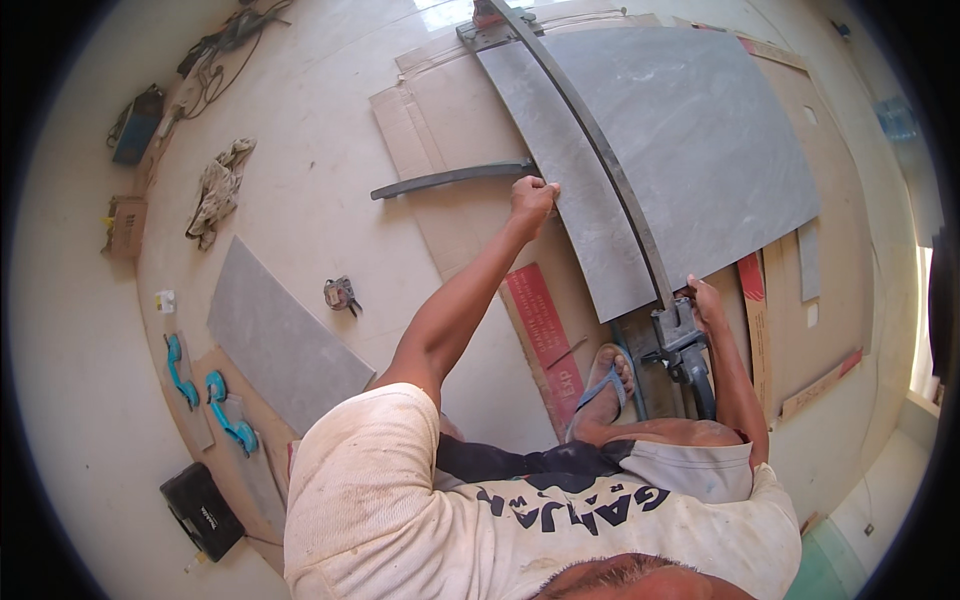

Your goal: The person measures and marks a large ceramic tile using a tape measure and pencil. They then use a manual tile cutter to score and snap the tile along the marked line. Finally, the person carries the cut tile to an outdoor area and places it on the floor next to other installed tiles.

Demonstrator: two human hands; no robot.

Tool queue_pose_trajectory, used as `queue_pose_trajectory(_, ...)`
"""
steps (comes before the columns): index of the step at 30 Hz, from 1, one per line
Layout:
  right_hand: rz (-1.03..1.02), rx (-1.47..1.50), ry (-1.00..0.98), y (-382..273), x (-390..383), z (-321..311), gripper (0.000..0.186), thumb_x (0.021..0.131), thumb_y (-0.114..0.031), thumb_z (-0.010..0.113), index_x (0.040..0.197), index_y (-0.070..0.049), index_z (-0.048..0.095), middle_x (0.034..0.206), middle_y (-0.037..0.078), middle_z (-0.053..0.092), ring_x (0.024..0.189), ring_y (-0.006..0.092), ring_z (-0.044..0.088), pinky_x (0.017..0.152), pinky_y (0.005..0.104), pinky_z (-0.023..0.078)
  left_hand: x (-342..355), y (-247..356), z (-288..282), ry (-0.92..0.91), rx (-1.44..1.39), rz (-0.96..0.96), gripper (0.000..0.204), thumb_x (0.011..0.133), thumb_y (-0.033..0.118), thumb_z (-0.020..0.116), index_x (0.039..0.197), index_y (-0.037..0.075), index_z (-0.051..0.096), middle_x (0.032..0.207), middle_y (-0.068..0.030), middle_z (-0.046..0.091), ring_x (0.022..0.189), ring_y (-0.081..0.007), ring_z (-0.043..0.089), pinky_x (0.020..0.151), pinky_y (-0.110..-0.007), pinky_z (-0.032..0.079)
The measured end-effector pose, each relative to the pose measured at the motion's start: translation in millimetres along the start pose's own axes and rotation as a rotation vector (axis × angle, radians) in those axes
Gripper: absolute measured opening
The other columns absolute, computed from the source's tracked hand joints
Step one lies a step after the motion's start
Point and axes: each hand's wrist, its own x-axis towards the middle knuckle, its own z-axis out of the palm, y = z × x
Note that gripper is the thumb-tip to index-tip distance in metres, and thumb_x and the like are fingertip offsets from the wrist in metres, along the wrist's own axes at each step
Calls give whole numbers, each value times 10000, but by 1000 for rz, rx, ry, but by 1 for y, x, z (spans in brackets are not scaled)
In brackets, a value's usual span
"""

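A large grey tile lies on a manual tile cutter, whose long dark rail crosses it lengthwise to a head with a black handle near me. My left hand pinches the tile's left edge, beside the curved side support bar. My right hand is closed on the tile's near edge, just right of the cutter head. My sandalled foot rests below the tile, beside the cutter.
Cardboard lies under the cutter. Leftward on the floor are a cut tile, a tape measure, a crumpled rag, two teal suction lifters, a black case, cabled tools and boxes.
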Motion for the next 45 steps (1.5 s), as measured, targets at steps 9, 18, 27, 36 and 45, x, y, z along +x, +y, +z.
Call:
queue_pose_trajectory(9, 173, -142, 157, 2, -6, -19, 227, 942, -264, 615, 908, -40, 613, 775, 65, 628, 636, 159, 626, 518, 284, 491, -42, 19, -12, -96, -60, -143, 147, 868, 94, 695, 881, 20, 569, 752, -56, 588, 618, -142, 577, 539, -294, 481)
queue_pose_trajectory(18, -19, 328, 346, -36, 46, -90, 446, 934, -291, 592, 1284, -28, 501, 1245, 141, 560, 1130, 292, 547, 961, 458, 463, -35, 13, -27, -122, -107, -81, 168, 856, 92, 695, 897, -17, 574, 751, -82, 614, 622, -153, 610, 521, -298, 504)
queue_pose_trajectory(27, -34, 394, 328, -21, 50, -68, 465, 933, -285, 588, 1322, -50, 493, 1271, 134, 569, 1193, 306, 540, 1017, 468, 424, -45, 12, -81, -146, -79, -90, 175, 858, 92, 698, 916, 6, 557, 769, -58, 609, 610, -124, 572, 533, -274, 470)
queue_pose_trajectory(36, 95, 149, 260, -6, 8, -16, 380, 943, -388, 595, 1139, -63, 576, 982, 57, 597, 864, 192, 567, 761, 349, 488, -42, -2, -153, -105, 99, -87, 164, 907, 150, 667, 935, 62, 532, 789, -9, 560, 645, -84, 535, 572, -248, 456)
queue_pose_trajectory(45, 135, 139, 212, 8, 12, -32, 318, 897, -393, 665, 959, -89, 598, 787, 27, 583, 697, 151, 563, 626, 273, 497, -54, -19, -201, -137, -43, -146, 177, 891, 126, 681, 922, 36, 532, 758, -26, 566, 629, -93, 542, 567, -269, 466)
